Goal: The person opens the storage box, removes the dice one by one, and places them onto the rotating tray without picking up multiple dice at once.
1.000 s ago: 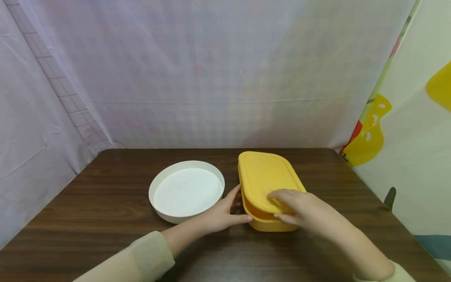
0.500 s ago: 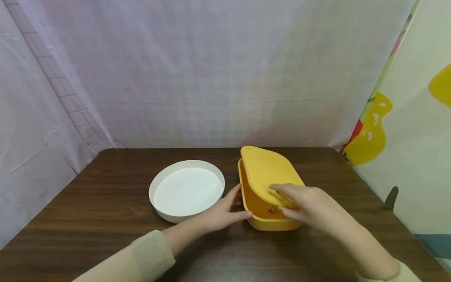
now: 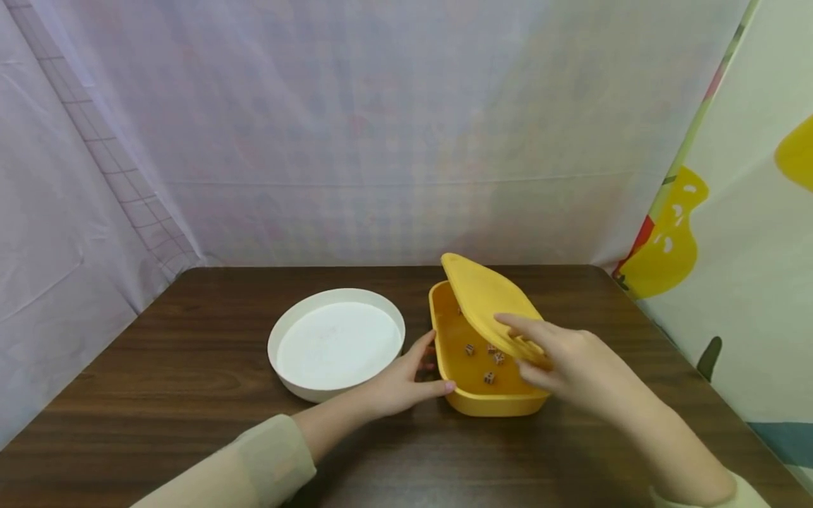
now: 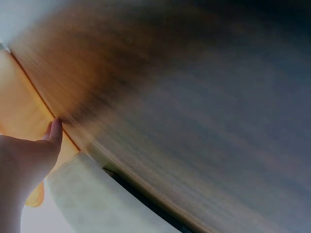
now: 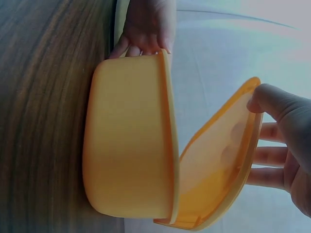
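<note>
While the right hand [image 3: 565, 360] grips the yellow lid [image 3: 502, 303] near its near edge, thumb below and fingers over the top, the lid slants upward with its left side raised and its lower side at the right rim of the yellow box [image 3: 498, 406]. Right forearm comes in from the near right of the worktop [image 3: 159, 367], wrist above it. Left hand [image 3: 406, 384] not gripping: palm turned toward the box, thumb extended to the rim at the near left corner, fingers spread along the left wall. Left forearm, in a pale sleeve [image 3: 273, 458], crosses in front of the round white tray [image 3: 339, 346]. Box sits right of centre, toward the worktop's far edge; tray just left of it. Inside the box: several small marked cubes [image 3: 489, 378], some close together.
</note>
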`<state>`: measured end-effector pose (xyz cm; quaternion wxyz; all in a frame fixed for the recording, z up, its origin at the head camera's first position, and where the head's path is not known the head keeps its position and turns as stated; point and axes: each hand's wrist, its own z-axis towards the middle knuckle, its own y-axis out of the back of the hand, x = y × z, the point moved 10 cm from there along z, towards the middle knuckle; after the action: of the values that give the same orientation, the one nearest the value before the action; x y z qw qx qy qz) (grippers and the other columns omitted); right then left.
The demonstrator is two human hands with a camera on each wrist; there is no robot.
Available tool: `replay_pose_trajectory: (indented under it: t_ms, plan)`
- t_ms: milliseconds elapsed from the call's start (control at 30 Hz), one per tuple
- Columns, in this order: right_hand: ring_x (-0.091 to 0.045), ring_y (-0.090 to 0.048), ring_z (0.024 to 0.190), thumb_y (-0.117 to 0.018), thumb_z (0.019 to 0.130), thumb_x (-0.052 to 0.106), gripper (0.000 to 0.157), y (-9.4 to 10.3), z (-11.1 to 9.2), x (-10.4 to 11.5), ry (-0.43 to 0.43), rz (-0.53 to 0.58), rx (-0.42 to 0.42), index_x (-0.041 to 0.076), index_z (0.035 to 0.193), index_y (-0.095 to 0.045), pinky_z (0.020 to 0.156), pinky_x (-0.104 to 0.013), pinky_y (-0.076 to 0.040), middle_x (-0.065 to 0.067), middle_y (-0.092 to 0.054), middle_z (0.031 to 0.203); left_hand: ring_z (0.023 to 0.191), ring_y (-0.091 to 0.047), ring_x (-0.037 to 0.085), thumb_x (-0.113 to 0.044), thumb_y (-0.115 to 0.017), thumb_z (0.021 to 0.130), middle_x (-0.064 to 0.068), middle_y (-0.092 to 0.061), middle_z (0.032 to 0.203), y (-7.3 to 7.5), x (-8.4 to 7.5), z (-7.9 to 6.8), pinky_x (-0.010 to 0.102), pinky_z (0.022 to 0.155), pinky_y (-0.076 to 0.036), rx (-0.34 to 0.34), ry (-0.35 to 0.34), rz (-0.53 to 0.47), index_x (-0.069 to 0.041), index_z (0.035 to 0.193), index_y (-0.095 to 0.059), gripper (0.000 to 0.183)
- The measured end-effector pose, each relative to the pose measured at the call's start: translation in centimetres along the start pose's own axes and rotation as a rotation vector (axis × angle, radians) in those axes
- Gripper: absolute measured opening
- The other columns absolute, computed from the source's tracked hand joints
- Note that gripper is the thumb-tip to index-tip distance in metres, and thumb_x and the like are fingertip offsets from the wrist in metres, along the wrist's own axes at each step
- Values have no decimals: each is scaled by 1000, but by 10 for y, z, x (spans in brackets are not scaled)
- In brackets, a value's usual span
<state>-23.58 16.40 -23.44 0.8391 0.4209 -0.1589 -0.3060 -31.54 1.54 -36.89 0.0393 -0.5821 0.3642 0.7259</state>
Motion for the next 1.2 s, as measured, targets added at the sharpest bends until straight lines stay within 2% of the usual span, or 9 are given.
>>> replay_pose_trajectory:
  t_ms: [133, 267, 400, 467, 600, 667, 833, 1033, 1200]
  plan:
    - [-9, -63, 71, -77, 71, 5, 70, 7, 0, -1, 2, 3, -28, 16, 136, -52, 55, -21, -48, -4, -69, 101, 123, -49, 26, -36, -67, 89, 16, -42, 143, 0, 0, 0, 42, 99, -38, 3, 7, 0, -10, 154, -11, 90]
    - [-19, -67, 80, -69, 77, 8, 60, 17, -1, -1, 25, 15, -94, 13, 135, -53, 56, -19, -47, -6, -68, 107, 123, -48, 26, -35, -67, 89, 15, -41, 144, -1, 1, 0, 43, 100, -38, 4, 21, 6, -13, 154, -11, 89]
    - [-24, -68, 82, -67, 75, 2, 64, 26, -1, -2, 24, 13, -152, 12, 137, -53, 56, -20, -48, -8, -65, 116, 123, -49, 27, -34, -68, 89, 15, -42, 143, -1, 0, 1, 42, 100, -38, 2, 16, -1, -15, 154, -12, 88]
    - [-20, -66, 77, -67, 74, 0, 66, 30, -1, -4, 10, 5, -166, 12, 137, -52, 57, -23, -50, -7, -64, 117, 122, -49, 26, -34, -68, 89, 15, -42, 143, -1, 0, 0, 42, 99, -38, 1, 13, -4, -15, 154, -12, 88]
    - [-9, -55, 65, -58, 88, 15, 50, 36, -1, -8, -25, -2, -178, 13, 137, -53, 57, -19, -47, -3, -64, 114, 122, -50, 26, -35, -68, 89, 14, -43, 142, 0, -1, -1, 40, 99, -39, -4, 20, 0, -14, 154, -12, 89]
    - [-7, -50, 62, -57, 89, 15, 49, 38, -1, -10, -42, -2, -177, 13, 138, -52, 56, -16, -44, -3, -64, 115, 122, -50, 26, -35, -68, 89, 14, -43, 142, 0, -1, -1, 41, 98, -39, -5, 26, 5, -14, 154, -12, 89]
    - [-7, -50, 61, -68, 75, -5, 70, 41, -3, -15, -106, -9, -175, 16, 139, -51, 53, -13, -42, -6, -65, 115, 122, -49, 27, -36, -67, 89, 14, -42, 143, 0, -1, -2, 42, 99, -38, -4, 33, 7, -12, 154, -12, 89]
    - [-18, -62, 76, -69, 76, -7, 72, 46, -6, -24, -187, -18, -202, 18, 140, -49, 52, -18, -47, -10, -64, 116, 122, -49, 26, -37, -67, 89, 13, -43, 143, 1, 0, -1, 42, 99, -38, -5, 28, 12, -12, 154, -12, 89]
    - [-27, -65, 81, -71, 74, -9, 75, 51, -8, -30, -246, -19, -229, 18, 141, -49, 52, -24, -50, -13, -63, 117, 123, -49, 27, -35, -67, 89, 14, -42, 143, 0, 0, -2, 42, 99, -38, -6, 30, 3, -11, 154, -12, 88]
